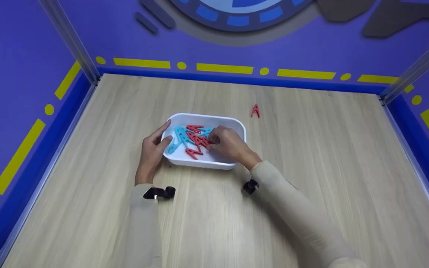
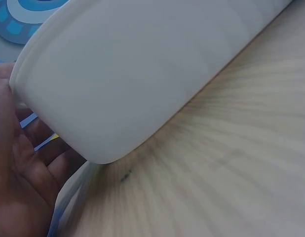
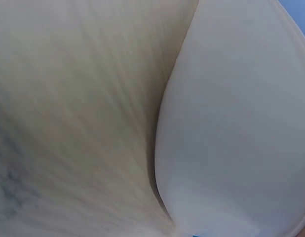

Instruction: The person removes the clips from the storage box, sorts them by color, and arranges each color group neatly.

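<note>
A white plastic tub [image 1: 203, 166] stands on the wooden table, holding several red clothespins [image 1: 193, 153] and light-blue clothespins [image 1: 181, 134] in a loose pile. My left hand [image 1: 151, 150] grips the tub's left end, thumb over the rim and fingers along the outer wall. In the left wrist view, that hand [image 2: 24, 168] is beside the tub's wall [image 2: 108, 79]. Reaching over the right part of the tub, my right hand [image 1: 231, 144] has bent fingers down at the red clothespins. Whether they pinch one is hidden. The right wrist view shows mostly the tub's wall [image 3: 231, 118].
One red clothespin [image 1: 256, 111] lies on the table [image 1: 330, 167] beyond the tub's right back corner. Blue panels [image 1: 229, 56] with yellow marks enclose the table's back and both sides. Black wrist cameras [image 1: 159, 192] are strapped to both sleeves.
</note>
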`<state>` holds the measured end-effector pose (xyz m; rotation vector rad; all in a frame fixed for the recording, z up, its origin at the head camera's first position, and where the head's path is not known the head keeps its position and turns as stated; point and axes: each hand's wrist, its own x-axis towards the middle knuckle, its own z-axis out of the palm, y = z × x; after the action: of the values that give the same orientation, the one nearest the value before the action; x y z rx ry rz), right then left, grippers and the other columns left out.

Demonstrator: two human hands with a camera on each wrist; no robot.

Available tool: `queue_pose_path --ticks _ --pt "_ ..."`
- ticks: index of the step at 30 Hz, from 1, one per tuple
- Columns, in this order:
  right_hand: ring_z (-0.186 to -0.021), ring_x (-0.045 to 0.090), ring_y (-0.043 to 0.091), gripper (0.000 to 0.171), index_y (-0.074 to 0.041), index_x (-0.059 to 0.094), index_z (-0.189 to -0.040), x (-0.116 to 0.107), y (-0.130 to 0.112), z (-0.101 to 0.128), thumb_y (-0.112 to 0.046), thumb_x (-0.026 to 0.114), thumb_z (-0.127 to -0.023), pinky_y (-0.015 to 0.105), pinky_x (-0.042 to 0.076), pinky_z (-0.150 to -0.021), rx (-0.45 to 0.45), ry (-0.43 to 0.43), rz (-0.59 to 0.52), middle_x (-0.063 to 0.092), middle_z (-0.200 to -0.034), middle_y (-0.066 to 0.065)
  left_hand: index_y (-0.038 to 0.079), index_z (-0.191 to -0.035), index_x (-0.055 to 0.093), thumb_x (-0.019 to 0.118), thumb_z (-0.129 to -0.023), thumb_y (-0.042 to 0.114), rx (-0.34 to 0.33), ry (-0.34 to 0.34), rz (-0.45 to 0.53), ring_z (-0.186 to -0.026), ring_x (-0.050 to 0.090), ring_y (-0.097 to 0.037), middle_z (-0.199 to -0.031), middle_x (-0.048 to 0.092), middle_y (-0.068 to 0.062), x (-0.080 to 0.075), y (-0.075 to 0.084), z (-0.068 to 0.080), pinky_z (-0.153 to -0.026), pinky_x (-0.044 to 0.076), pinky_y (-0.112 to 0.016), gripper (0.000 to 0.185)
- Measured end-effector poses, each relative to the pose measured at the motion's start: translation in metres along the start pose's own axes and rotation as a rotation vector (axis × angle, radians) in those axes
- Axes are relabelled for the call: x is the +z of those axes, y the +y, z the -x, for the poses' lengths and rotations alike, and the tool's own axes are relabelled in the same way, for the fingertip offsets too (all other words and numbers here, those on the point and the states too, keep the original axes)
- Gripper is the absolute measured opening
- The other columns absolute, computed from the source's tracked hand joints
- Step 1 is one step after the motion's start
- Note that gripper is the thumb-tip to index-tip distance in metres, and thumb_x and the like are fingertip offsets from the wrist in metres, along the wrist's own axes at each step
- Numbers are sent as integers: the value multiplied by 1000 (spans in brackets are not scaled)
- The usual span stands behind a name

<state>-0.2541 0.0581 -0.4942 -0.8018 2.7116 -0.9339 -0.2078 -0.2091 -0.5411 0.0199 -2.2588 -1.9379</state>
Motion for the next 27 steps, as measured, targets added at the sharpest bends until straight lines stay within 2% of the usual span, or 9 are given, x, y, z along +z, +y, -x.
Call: queue_pose_path --ticks 6,11,18,27 --pt "-92 62 19 20 -4 76 -112 1 -1 -1 -14 81 -96 33 57 -85 37 -24 13 66 -103 5 15 -155 55 63 -106 5 -1 -10 5 -154 36 -17 -162 48 0 0 1 0 -126 28 -33 51" --pt "-94 62 18 23 -5 76 -117 2 -1 -1 -16 80 -97 32 58 -88 66 -53 34 66 -105 4 14 -155 55 63 -106 5 8 -10 9 -155 36 -17 -162 48 0 0 0 0 -126 28 -33 51" --pt "-96 63 20 25 -2 75 -120 2 0 -1 -14 77 -98 34 57 -92 0 -50 78 67 -108 8 13 -153 58 63 -104 3 10 7 50 -154 36 -18 -160 50 -2 1 -1 0 -127 26 -34 50" --pt "-98 65 19 27 -4 74 -124 4 -1 -1 -16 75 -100 33 58 -94 22 -59 88 69 -112 7 15 -154 57 62 -106 6 5 5 3 -154 36 -16 -161 50 1 1 0 0 -126 27 -32 50"
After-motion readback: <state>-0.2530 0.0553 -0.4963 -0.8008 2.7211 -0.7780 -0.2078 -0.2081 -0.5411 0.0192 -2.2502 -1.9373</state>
